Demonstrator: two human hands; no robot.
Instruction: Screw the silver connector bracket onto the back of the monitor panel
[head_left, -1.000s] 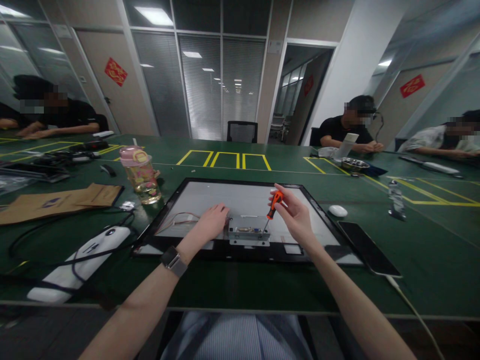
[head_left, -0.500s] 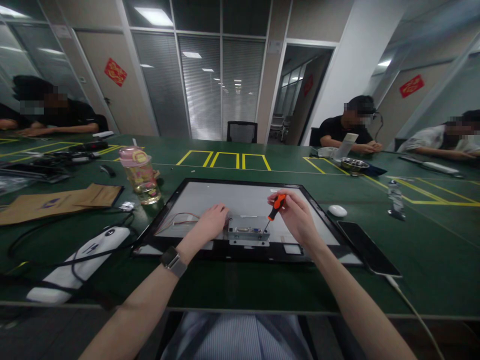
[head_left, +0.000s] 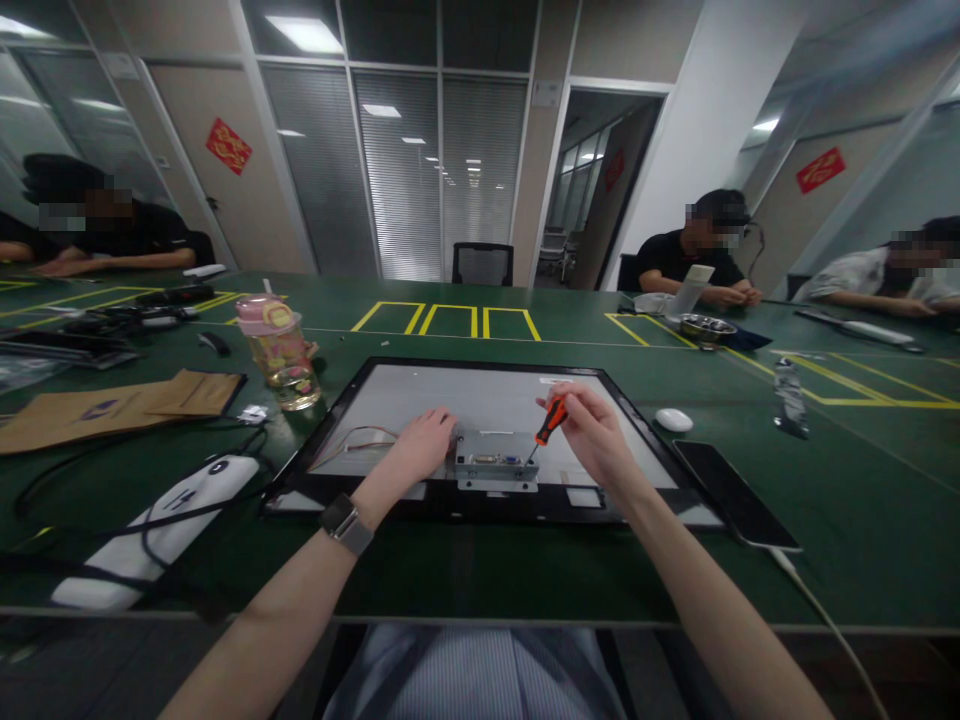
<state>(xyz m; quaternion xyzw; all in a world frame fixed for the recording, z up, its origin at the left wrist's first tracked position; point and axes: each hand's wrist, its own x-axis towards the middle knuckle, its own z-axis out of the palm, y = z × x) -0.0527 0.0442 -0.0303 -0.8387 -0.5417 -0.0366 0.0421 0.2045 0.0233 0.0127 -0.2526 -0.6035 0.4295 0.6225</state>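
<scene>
A flat display panel (head_left: 420,390) with a black frame and pale grey back lies face down before me. On its near part stands a metal bracket (head_left: 480,472) with a row of ports, one of them blue. My left hand (head_left: 426,445) is closed against the bracket's left end, its fingertips partly hidden. In my right hand (head_left: 592,425) is an orange and black screwdriver (head_left: 553,415), tilted, its tip down at the bracket's right end. Thin wires (head_left: 360,437) run over the panel to the left of my left hand.
Right of the panel lie a phone (head_left: 735,495) with a cable and a white oval case (head_left: 674,420). To the left are a pink-lidded bottle (head_left: 281,355), a brown paper bag (head_left: 112,405) and a white device (head_left: 161,530) with black cables. Several people sit across the table.
Both hands stay in almost the same place. The screwdriver's handle looks slightly turned within my right hand, with its tip still at the bracket's right end.
</scene>
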